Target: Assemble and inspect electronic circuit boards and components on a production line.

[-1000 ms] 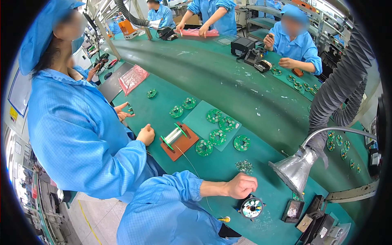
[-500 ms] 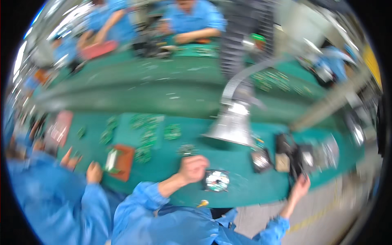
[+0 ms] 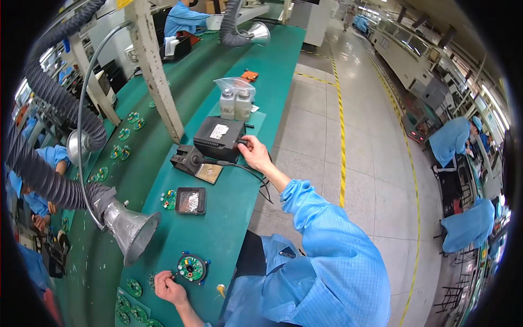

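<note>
My right hand [image 3: 256, 155] reaches out to a black soldering station [image 3: 219, 136], its fingers closed on a small dark knob [image 3: 242, 143] at the near side. A soldering iron stand [image 3: 188, 159] with a tan sponge [image 3: 209, 173] sits beside the station, and a black cable runs from it past my wrist. My left hand [image 3: 170, 288] rests low over the mat with curled fingers; whatever is in them is hidden. Close to it lies a round green circuit board [image 3: 192, 267] in a dark holder. More round green boards [image 3: 134, 287] lie to the left of that hand.
A metal fume hood [image 3: 131, 229] hangs over the green bench on a ribbed hose. A square black dish [image 3: 190, 201] of silvery residue sits mid-bench. Two bottles [image 3: 242, 104] stand behind the station. A slanted post [image 3: 155, 71] rises from the bench. Co-workers sit across at left.
My view has swung to the right, bringing the aisle into sight. My right hand, earlier by the station's cables, now has its fingers on the knob. The left hand stays near the round board.
</note>
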